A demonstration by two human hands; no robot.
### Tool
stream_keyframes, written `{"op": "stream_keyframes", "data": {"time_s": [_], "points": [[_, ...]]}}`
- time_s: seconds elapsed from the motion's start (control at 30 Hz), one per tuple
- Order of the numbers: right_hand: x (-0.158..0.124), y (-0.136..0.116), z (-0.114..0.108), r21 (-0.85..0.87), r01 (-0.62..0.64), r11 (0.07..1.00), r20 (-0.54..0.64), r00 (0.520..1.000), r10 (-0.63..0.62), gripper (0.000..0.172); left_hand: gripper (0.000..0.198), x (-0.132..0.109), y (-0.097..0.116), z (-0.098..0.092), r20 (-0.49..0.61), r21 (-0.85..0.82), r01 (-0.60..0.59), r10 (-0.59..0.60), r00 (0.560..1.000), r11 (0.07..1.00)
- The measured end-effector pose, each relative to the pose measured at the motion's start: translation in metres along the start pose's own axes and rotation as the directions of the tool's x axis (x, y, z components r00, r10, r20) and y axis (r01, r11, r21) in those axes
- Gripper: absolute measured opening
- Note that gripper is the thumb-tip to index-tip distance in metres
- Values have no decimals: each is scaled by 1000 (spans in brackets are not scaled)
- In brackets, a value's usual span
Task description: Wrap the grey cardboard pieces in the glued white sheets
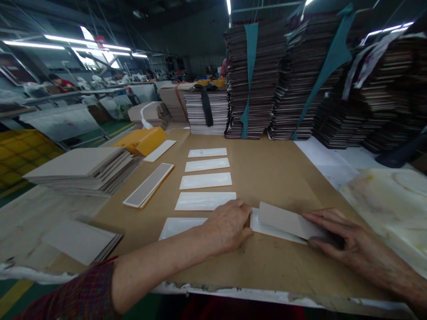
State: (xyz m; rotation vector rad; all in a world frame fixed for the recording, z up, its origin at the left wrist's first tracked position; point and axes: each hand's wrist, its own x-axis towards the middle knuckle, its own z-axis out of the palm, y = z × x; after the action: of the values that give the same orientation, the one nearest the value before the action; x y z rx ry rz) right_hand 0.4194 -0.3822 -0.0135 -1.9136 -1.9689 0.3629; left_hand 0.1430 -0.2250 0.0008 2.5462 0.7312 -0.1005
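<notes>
My left hand rests knuckles-up on the brown paper-covered table, its fingers curled and touching the left edge of a white sheet. A grey card strip lies tilted on that white sheet. My right hand pinches the strip's right end, thumb below and fingers on top. Left of my hands, a column of white glossy rectangular sheets runs away from me, the nearest one just beside my left wrist.
A stack of grey boards sits at left, with a single grey-faced strip and yellow boards beyond. More grey boards lie near the front left. Tall dark stacks strapped with teal bands wall the far edge. A white stained surface lies at right.
</notes>
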Motion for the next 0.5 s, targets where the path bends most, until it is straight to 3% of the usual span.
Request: {"op": "stream_keyframes", "data": {"time_s": [0.17, 0.37, 0.5], "points": [[3, 1, 3, 26, 12, 1000, 19, 1000, -13, 43, 24, 8, 2, 1, -6, 100, -1, 1, 1000, 995], [9, -3, 0, 99, -27, 995, 126, 992, 14, 43, 23, 12, 0, -1, 34, 77, -30, 27, 999, 997], [12, -4, 0, 88, -33, 996, 131, 991, 21, 43, 21, 13, 1, -3, 51, 59, -16, 13, 999, 998]]}}
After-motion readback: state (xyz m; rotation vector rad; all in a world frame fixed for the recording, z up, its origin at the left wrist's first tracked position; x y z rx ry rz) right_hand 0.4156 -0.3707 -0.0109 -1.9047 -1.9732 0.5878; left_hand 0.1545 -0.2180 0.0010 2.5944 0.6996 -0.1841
